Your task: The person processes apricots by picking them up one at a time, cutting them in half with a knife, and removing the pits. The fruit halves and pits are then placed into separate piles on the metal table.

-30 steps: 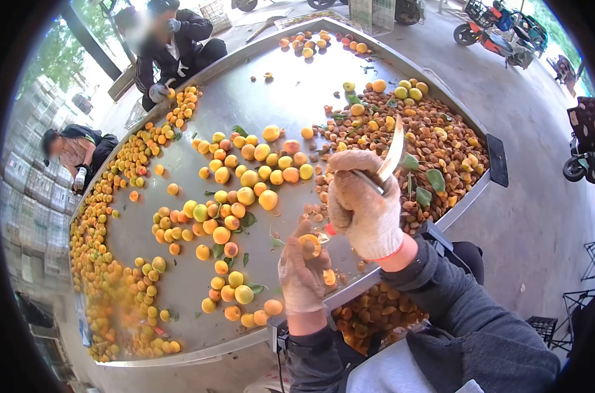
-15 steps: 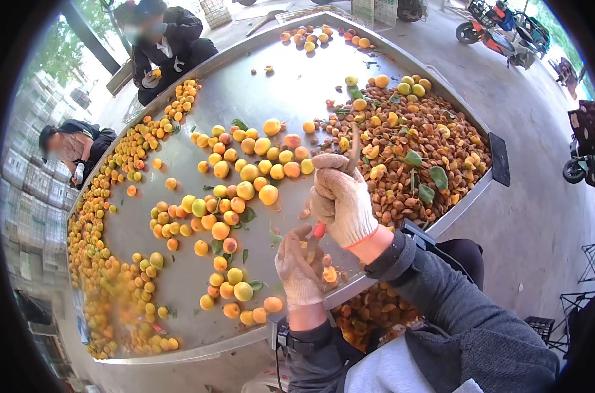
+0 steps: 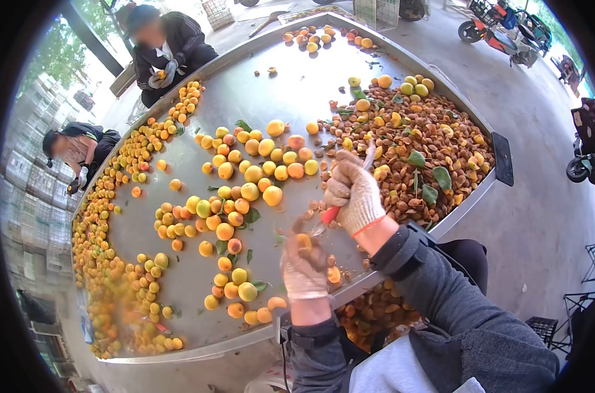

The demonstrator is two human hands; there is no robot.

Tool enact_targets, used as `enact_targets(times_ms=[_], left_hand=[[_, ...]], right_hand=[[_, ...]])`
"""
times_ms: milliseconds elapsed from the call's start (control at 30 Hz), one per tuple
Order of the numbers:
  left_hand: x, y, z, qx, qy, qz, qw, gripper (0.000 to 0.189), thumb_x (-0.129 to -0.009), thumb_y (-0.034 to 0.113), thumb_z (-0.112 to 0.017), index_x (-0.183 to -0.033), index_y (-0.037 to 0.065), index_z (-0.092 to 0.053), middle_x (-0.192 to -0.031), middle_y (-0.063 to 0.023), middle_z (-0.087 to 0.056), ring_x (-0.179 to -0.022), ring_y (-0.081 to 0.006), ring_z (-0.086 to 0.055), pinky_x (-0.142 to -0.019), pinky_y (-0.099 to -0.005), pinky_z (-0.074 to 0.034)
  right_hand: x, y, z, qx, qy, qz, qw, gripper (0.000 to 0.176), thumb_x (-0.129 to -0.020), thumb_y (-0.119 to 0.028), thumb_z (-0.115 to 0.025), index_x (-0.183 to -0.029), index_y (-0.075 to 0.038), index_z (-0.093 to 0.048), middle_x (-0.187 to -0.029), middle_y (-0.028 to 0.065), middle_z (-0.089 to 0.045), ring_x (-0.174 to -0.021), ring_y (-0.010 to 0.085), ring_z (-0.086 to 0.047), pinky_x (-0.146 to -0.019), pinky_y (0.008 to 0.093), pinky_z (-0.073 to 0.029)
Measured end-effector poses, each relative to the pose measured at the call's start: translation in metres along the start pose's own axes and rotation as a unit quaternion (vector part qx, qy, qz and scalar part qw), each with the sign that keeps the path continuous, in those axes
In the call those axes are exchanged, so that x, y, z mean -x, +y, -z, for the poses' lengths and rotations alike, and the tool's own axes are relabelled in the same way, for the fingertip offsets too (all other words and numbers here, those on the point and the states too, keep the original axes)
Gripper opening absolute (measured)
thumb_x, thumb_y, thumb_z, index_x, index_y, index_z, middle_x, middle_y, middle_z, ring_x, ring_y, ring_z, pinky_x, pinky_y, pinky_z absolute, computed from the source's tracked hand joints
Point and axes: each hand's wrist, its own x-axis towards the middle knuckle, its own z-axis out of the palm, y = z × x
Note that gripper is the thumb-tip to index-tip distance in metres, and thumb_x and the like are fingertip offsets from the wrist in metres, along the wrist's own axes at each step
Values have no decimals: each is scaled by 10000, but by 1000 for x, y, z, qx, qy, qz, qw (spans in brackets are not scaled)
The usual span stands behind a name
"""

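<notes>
Both gloved hands are working close together: the left hand (image 3: 302, 267) is curling its fingers upward, the right hand (image 3: 354, 191) is gripping in a fist just above.

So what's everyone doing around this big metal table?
A person in knit gloves holds an apricot in the left hand and a red-handled knife in the right hand, the tool close to the fruit. More apricots lie across the metal table, with a heap of pits on its right side. Two other people handle fruit at the far edge.

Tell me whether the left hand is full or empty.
Full: the left hand holds an orange apricot; the right hand grips a red-handled tool.
</notes>
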Motion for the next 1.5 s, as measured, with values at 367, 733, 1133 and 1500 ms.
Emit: enact_targets(times_ms=[367,733,1133,1500], left_hand=[[-3,0,-6,-137,184,-161,960,518,-910,181,-600,-1343,-30,-412,-1219,-159,-555,-1063,-272,-591,-878,-377,-521],[-7,7,-25,-155,270,-129,941,394,-918,182,-590,-1248,-28,-537,-969,-114,-610,-834,-210,-632,-729,-325,-543],[46,25,-73,-387,-158,166,893,426,-921,239,-587,-1214,-69,-563,-1176,-165,-601,-1073,-199,-576,-937,-296,-432],[15,44,-6,-92,297,-167,936,493,-949,414,-502,-1282,51,-504,-1171,-102,-592,-1101,-266,-568,-970,-440,-437]], right_hand=[[26,-15,11,848,-402,210,274,252,-798,-155,-638,-1049,-154,-661,-819,71,-662,-772,293,-665,-652,382,-531],[33,-14,11,831,-415,190,319,278,-803,-176,-648,-1079,-152,-661,-868,88,-663,-819,300,-654,-680,376,-532],[-57,43,-24,882,-243,194,355,265,-785,-265,-666,-910,-33,-646,-837,126,-685,-802,274,-672,-712,385,-525],[-10,45,-13,662,-368,97,646,469,-697,-163,-799,-1104,-41,-599,-916,56,-615,-857,121,-573,-778,270,-479]])
